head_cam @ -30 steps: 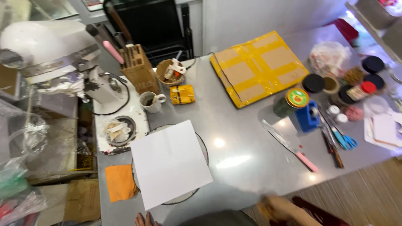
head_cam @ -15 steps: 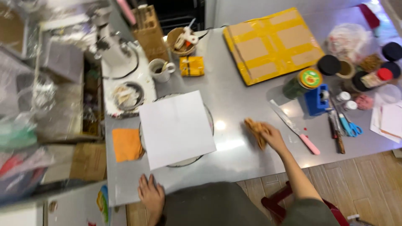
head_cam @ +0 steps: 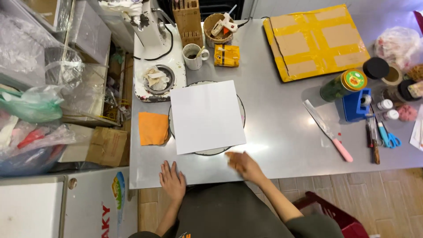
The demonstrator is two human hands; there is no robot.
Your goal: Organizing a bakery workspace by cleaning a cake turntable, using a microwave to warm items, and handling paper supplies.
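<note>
A white square board lies on a round turntable in the middle of the steel table. My left hand rests flat on the table's near edge, fingers apart, holding nothing. My right hand is blurred just below the board's near right corner, close to the turntable's rim; nothing shows in it and its fingers cannot be made out.
An orange cloth lies left of the turntable. A long knife with a pink handle, a blue holder, jars, scissors and a yellow-taped cardboard sheet sit to the right. A mug, knife block and mixer stand behind.
My right hand has moved left across the table from near the knife to the board's near corner. My left hand now lies further onto the table edge.
</note>
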